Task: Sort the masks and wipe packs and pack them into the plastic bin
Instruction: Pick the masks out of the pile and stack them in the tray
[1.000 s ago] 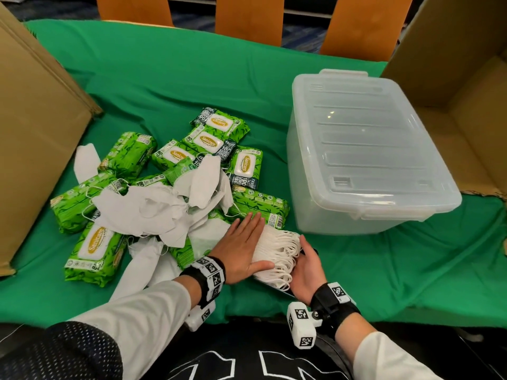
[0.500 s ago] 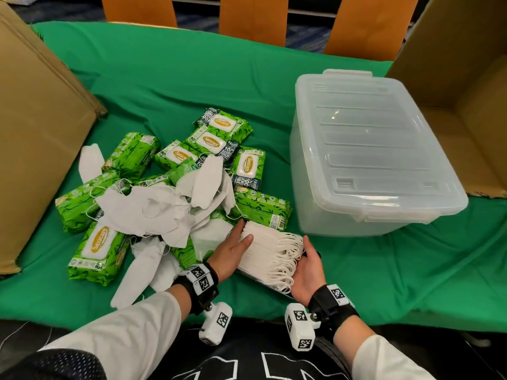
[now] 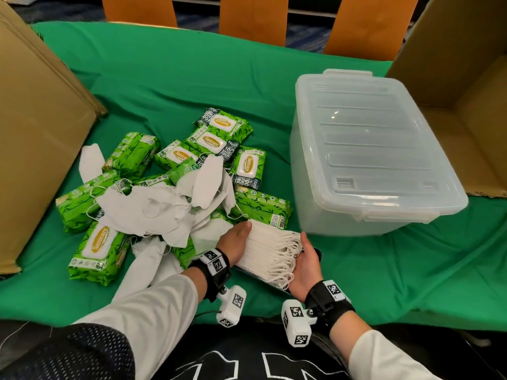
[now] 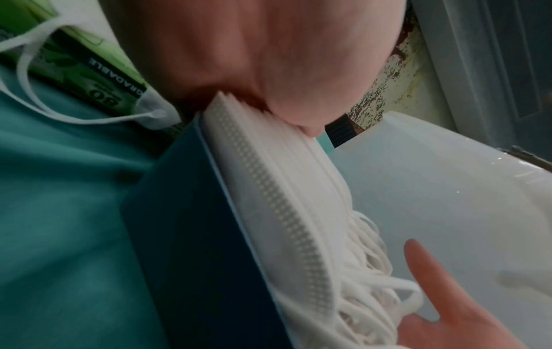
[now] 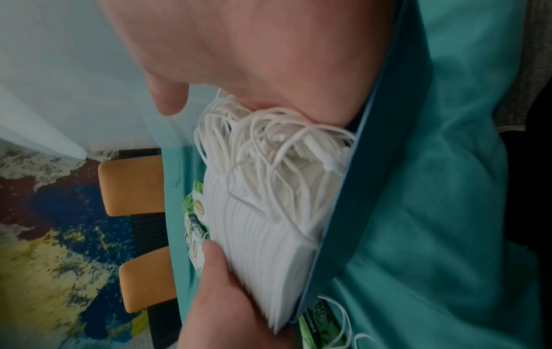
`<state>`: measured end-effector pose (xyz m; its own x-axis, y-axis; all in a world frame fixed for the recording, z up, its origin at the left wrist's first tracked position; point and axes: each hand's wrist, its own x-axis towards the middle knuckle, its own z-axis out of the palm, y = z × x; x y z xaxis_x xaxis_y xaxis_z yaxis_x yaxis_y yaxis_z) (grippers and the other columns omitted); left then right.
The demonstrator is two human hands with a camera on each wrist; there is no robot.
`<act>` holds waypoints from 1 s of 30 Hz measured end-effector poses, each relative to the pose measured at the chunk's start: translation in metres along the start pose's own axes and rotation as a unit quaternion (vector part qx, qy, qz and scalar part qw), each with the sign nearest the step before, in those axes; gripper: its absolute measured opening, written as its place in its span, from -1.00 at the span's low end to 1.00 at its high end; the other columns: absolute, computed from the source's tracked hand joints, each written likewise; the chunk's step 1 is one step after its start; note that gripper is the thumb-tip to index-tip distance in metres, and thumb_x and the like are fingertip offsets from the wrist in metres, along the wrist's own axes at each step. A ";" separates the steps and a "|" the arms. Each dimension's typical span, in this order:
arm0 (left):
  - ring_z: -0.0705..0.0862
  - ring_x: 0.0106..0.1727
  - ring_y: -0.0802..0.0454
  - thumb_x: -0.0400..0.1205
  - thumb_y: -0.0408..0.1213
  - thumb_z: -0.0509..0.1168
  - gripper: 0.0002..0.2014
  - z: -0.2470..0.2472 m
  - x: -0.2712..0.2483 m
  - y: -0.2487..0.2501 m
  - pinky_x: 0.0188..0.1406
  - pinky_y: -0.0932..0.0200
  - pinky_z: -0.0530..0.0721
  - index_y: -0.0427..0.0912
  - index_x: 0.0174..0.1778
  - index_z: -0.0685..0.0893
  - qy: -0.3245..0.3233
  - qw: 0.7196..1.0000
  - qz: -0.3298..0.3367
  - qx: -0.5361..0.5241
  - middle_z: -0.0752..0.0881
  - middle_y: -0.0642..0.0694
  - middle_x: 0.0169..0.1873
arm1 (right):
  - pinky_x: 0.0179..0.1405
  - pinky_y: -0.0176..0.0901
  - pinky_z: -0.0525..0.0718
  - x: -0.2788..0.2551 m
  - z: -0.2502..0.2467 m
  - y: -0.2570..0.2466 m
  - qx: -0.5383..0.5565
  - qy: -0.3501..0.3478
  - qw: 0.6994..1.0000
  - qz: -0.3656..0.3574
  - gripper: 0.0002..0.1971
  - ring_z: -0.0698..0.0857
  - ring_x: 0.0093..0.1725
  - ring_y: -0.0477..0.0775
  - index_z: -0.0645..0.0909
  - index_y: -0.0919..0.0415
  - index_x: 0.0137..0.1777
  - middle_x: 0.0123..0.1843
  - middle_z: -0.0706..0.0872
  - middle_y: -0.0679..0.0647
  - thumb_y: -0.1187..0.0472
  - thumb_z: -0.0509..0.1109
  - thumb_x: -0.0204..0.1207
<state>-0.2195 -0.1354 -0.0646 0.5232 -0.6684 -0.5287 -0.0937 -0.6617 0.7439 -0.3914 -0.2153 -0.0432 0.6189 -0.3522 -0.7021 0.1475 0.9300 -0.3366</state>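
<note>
A person's left hand point(image 3: 236, 240) and right hand point(image 3: 309, 260) press in from either side on a neat stack of white masks point(image 3: 270, 250), near the front edge of the green-draped worktop point(image 3: 170, 86); the left hand's fingers wrap the stack's left end, the right hand cups the tangled ear loops point(image 5: 269, 141). Just left lies a jumble of loose masks point(image 3: 153, 207) over green wipe packs point(image 3: 98, 248). The clear plastic bin point(image 3: 367, 149), lid on, stands just beyond to the right, between the pile and an open cardboard box point(image 3: 472, 86).
</note>
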 end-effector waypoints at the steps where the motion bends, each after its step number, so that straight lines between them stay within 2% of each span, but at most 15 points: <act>1: 0.45 0.63 -0.16 0.85 0.09 0.02 -0.48 0.000 0.000 -0.003 0.61 0.14 0.29 -0.09 0.65 0.48 0.006 1.000 0.005 0.018 0.52 -0.14 0.61 | 0.42 0.36 0.56 0.000 -0.001 0.000 0.002 0.001 1.000 -0.002 -0.28 0.71 0.36 0.45 0.56 0.28 0.54 0.43 0.70 0.36 -0.34 0.13 0.70; 5: 0.45 0.63 -0.15 0.84 0.11 0.01 -0.47 -0.002 0.004 -0.007 0.67 0.09 0.28 -0.06 0.65 0.48 0.011 1.000 0.003 0.001 0.52 -0.12 0.61 | 0.53 0.40 0.49 0.003 -0.007 0.001 0.001 0.011 1.000 -0.006 -0.28 0.68 0.42 0.44 0.53 0.24 0.58 0.46 0.69 0.33 -0.34 0.15 0.70; 8: 0.46 0.62 -0.15 0.83 0.16 -0.02 -0.50 0.000 0.004 -0.006 0.68 0.04 0.31 0.14 0.68 0.42 0.004 1.000 0.010 -0.006 0.52 -0.07 0.61 | 0.41 0.35 0.58 0.002 -0.003 0.001 -0.004 0.014 1.000 -0.011 -0.32 0.75 0.32 0.42 0.58 0.25 0.52 0.40 0.73 0.33 -0.32 0.14 0.71; 10: 0.49 0.60 -0.18 0.84 0.15 -0.02 -0.52 0.002 0.003 -0.006 0.65 0.02 0.35 0.18 0.66 0.43 0.010 1.000 0.011 0.008 0.56 -0.10 0.58 | 0.39 0.34 0.59 0.002 -0.002 0.001 -0.007 0.012 1.000 -0.012 -0.32 0.75 0.32 0.42 0.59 0.25 0.52 0.40 0.73 0.33 -0.31 0.14 0.72; 13: 0.47 0.61 -0.19 0.84 0.12 0.02 -0.50 0.001 0.005 -0.001 0.66 0.03 0.33 0.02 0.64 0.50 0.028 0.999 -0.019 -0.022 0.55 -0.15 0.59 | 0.44 0.35 0.56 0.002 -0.003 0.001 -0.008 0.015 1.000 -0.013 -0.32 0.73 0.35 0.42 0.58 0.24 0.53 0.41 0.72 0.33 -0.31 0.14 0.71; 15: 0.47 0.61 -0.21 0.82 0.18 0.03 -0.43 -0.001 0.009 0.006 0.66 0.02 0.32 -0.08 0.61 0.54 0.038 0.998 -0.043 -0.033 0.54 -0.17 0.60 | 0.41 0.35 0.58 0.003 -0.004 0.001 -0.012 0.016 1.000 -0.011 -0.32 0.74 0.33 0.41 0.58 0.23 0.52 0.41 0.73 0.32 -0.32 0.14 0.71; 18: 0.54 0.54 -0.26 0.82 0.21 0.01 -0.40 0.000 0.009 0.016 0.54 0.04 0.41 -0.14 0.52 0.63 0.041 0.998 -0.045 0.009 0.60 -0.22 0.53 | 0.37 0.34 0.60 0.003 -0.003 0.002 -0.016 0.013 1.000 -0.014 -0.33 0.75 0.32 0.41 0.58 0.24 0.52 0.40 0.73 0.33 -0.31 0.14 0.72; 20: 0.56 0.50 -0.29 0.83 0.18 -0.01 -0.41 0.000 0.011 0.017 0.48 0.04 0.43 -0.16 0.47 0.66 0.042 0.997 -0.050 0.036 0.62 -0.26 0.50 | 0.45 0.37 0.56 0.004 -0.003 0.002 -0.015 0.011 1.000 -0.011 -0.32 0.72 0.36 0.42 0.56 0.24 0.54 0.42 0.71 0.34 -0.31 0.14 0.72; 24: 0.51 0.56 -0.30 0.83 0.20 -0.03 -0.40 0.000 0.017 0.017 0.54 0.04 0.38 -0.12 0.57 0.59 0.038 0.996 -0.066 0.034 0.55 -0.25 0.57 | 0.56 0.40 0.45 0.005 -0.005 0.002 -0.016 0.000 1.000 0.000 -0.29 0.67 0.44 0.43 0.54 0.25 0.57 0.47 0.67 0.35 -0.33 0.16 0.70; 30: 0.53 0.53 -0.31 0.83 0.18 0.00 -0.42 0.001 0.013 0.018 0.51 0.03 0.41 -0.15 0.53 0.62 0.039 0.997 -0.060 0.031 0.59 -0.26 0.54 | 0.57 0.40 0.44 0.003 -0.002 0.001 -0.019 -0.008 1.000 0.006 -0.27 0.63 0.47 0.44 0.53 0.25 0.59 0.49 0.65 0.36 -0.34 0.16 0.69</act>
<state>-0.2147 -0.1567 -0.0584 0.5977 -0.5569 -0.5768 -0.0772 -0.7560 0.6500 -0.3906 -0.2162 -0.0469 0.6332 -0.3394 -0.6957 0.1114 0.9294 -0.3520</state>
